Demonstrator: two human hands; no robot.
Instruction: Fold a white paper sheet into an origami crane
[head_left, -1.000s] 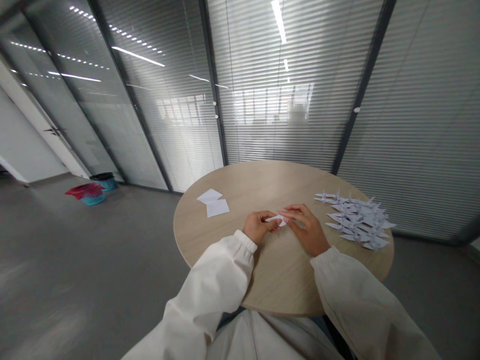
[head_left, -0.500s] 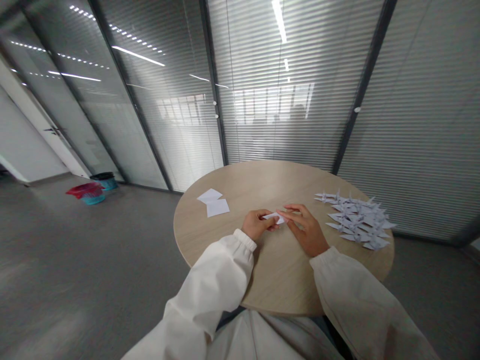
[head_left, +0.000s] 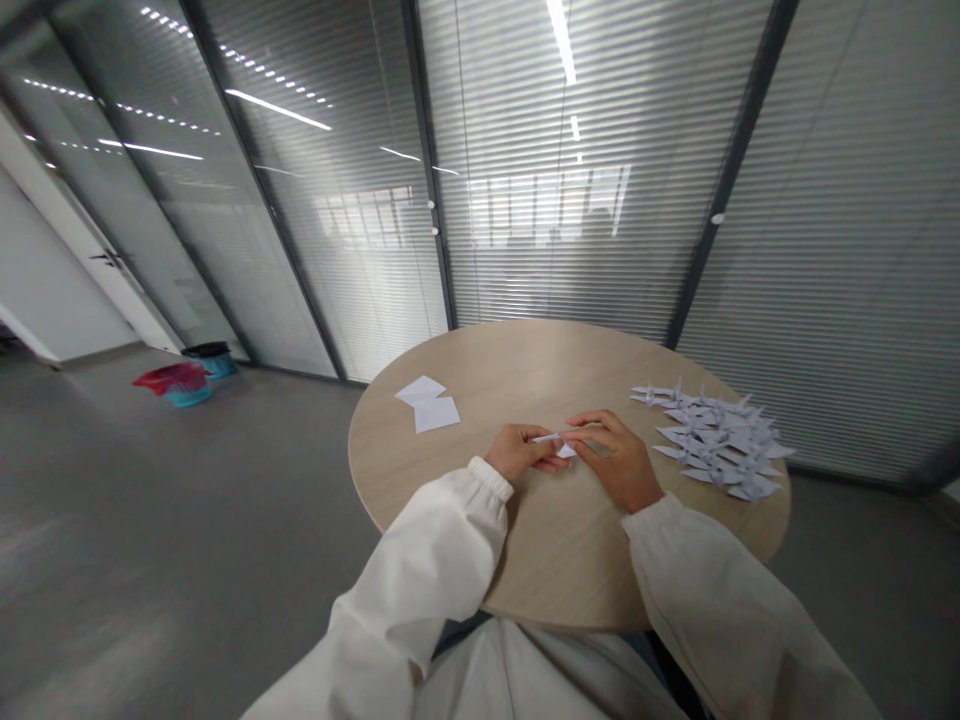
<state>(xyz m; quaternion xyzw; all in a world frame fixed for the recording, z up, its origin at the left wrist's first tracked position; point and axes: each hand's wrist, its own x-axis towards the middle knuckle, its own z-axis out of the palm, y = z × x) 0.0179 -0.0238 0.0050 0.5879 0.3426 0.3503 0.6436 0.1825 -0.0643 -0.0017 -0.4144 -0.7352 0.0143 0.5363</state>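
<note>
A small folded piece of white paper [head_left: 565, 451] is held between my two hands, just above the middle of the table. My left hand [head_left: 523, 450] grips it from the left, thumb on top. On its right side my right hand [head_left: 613, 458] pinches the paper's edge with thumb and fingertips. The fingers cover much of the paper, so its exact shape is hard to make out. Folded paper cranes [head_left: 720, 440] lie in a cluster of several at the table's right. Flat white paper sheets [head_left: 437, 414] rest at the left.
The round wooden table [head_left: 540, 360] stands in front of me, close to a glass partition with blinds [head_left: 555, 270]. On the floor at the left are a bin with a red liner [head_left: 180, 384] and a bin with a black liner [head_left: 214, 358].
The folded paper has tilted and shifted slightly right between my hands. My right fingertips have closed in on its edge. The cranes and flat sheets lie as before.
</note>
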